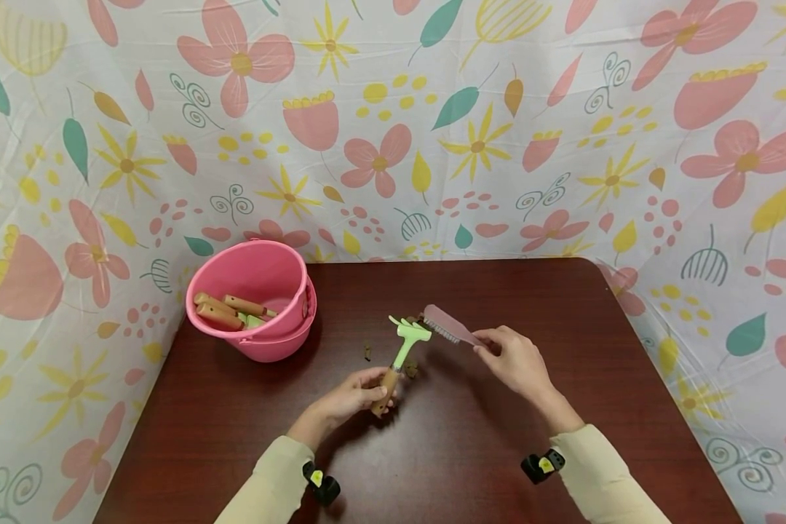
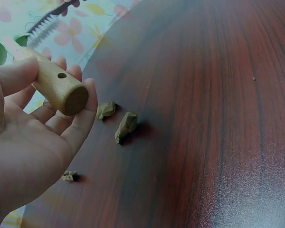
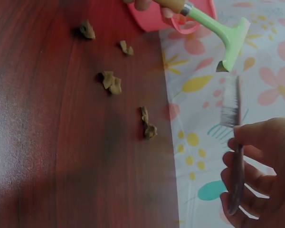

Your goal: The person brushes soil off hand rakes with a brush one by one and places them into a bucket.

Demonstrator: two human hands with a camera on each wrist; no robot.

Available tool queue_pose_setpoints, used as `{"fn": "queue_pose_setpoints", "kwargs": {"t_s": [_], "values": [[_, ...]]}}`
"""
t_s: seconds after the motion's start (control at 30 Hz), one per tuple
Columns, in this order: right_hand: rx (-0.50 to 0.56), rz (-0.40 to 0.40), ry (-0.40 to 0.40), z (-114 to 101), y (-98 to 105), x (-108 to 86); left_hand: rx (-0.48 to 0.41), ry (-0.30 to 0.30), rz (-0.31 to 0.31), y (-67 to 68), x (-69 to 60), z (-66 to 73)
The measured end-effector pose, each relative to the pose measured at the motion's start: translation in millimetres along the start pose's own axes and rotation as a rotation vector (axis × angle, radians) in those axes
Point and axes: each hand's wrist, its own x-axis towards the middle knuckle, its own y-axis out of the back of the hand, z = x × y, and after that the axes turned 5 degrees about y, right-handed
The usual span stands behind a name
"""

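My left hand (image 1: 348, 400) grips the wooden handle of a small green hand rake (image 1: 402, 352), its tines raised above the table. In my right hand (image 1: 516, 362) is a pink brush (image 1: 447, 324), held by its handle with the bristles facing the rake head. The brush head is beside the tines; whether they touch I cannot tell. A bit of brown dirt clings to the rake's edge in the right wrist view. Below the tools, several brown clumps (image 3: 112, 82) of what looks like soil or clay lie on the table.
Two stacked pink buckets (image 1: 278, 348) stand at the table's back left. Wooden-handled tools (image 1: 219, 316) with green parts lie in the upper one. The dark wooden table (image 1: 249, 429) meets a flower-printed cloth (image 1: 380, 94) at its back and sides.
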Motion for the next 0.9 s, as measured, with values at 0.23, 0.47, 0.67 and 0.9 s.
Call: {"fn": "queue_pose_setpoints", "kwargs": {"t_s": [0.23,0.47,0.67,0.9], "values": [[0.009,0.129,0.042,-4,-2,0.3,-0.044,-0.017,0.023,-0.8,1.2,1.3],[0.022,0.16,0.063,-11,-4,1.6,-0.098,-0.023,0.038,0.7,3.2,1.9],[0.031,0.186,0.115,-20,-13,3.7,-0.157,-0.013,0.003,-2.5,4.3,3.7],[0.022,0.226,0.162,-30,-22,5.3,-0.186,0.001,-0.042,-11.7,6.1,6.1]]}}
